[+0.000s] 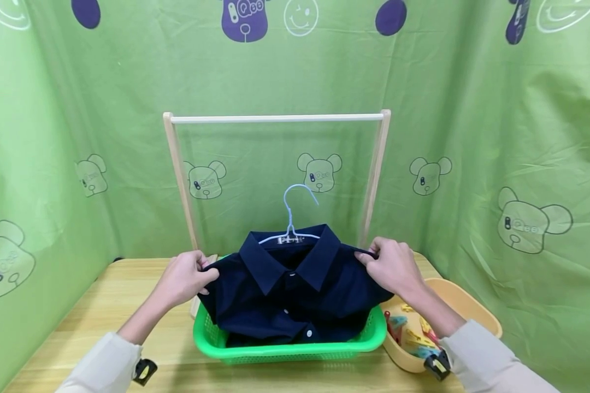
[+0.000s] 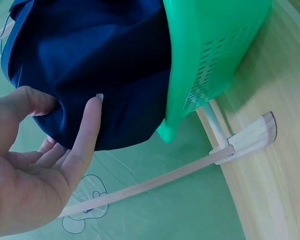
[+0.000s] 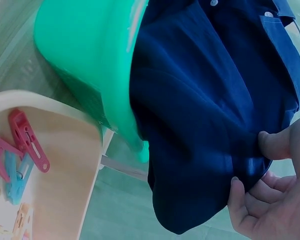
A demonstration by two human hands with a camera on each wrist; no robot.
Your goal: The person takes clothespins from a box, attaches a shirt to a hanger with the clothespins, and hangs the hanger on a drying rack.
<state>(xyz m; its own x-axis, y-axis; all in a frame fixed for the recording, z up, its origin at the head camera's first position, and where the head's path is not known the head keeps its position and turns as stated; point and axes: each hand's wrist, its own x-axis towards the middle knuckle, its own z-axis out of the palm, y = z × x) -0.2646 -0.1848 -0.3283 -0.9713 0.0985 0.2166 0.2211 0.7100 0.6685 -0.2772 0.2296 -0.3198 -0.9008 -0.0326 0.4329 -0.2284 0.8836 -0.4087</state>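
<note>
A dark navy button-up shirt [image 1: 295, 295] lies partly in a green plastic basket [image 1: 290, 353], its collar raised toward the back. Inside the collar sits a light blue wire hanger [image 1: 290, 229], its hook standing up above the neck. My left hand [image 1: 189, 275] pinches the shirt at its left shoulder between thumb and fingers. On the other side my right hand [image 1: 392, 265] pinches the right shoulder the same way. In the left wrist view the left hand [image 2: 50, 150] has the dark cloth folded over its fingers. The right wrist view shows the right thumb [image 3: 277, 145] pressed on the cloth.
Behind the basket stands a wooden rack with a white bar [image 1: 275, 118]. To the right, a pale orange tub [image 1: 464, 300] holds several colored clothespins [image 1: 415, 338]. Everything rests on a wooden table [image 1: 128, 289], enclosed by green printed curtains [image 1: 521, 136].
</note>
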